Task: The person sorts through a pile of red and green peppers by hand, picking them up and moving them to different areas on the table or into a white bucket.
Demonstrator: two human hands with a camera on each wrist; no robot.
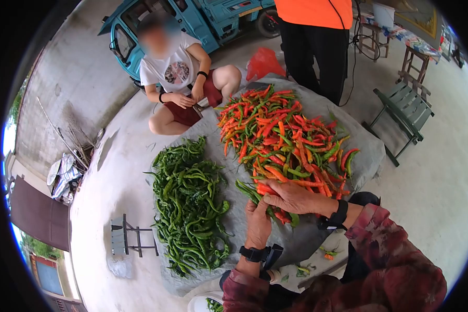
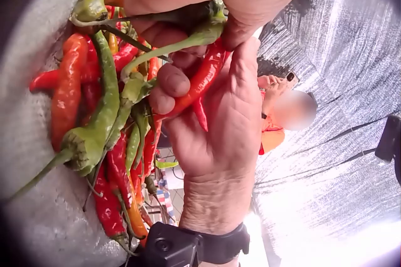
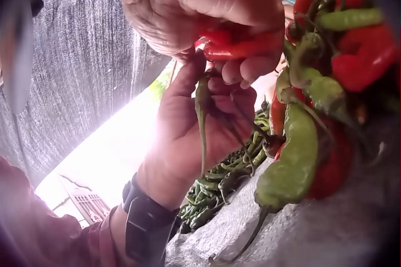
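Along the left edge of the grey sheet [image 1: 236, 234] lies the green heap [image 1: 187, 208], with no red that I can make out in it; beyond that edge, at the far end, is a seated person [image 1: 174, 73]. Near the sheet's near edge, between the heaps, the left hand [image 1: 258, 221] is curled round a green-stemmed pepper [image 3: 202, 101], its stem poking out of the grip. Meeting it just to the right, the right hand [image 1: 291, 197] is clamped on a red pepper [image 1: 265, 188], fingers bent round it. Right of both, the mixed heap [image 1: 281, 135], mostly red with green strewn through, spreads from the far edge towards the near one. The step in hand looks like sorting by colour; the next move probably calls for parting the two handfuls cleanly, green going towards the left edge, red staying out of it
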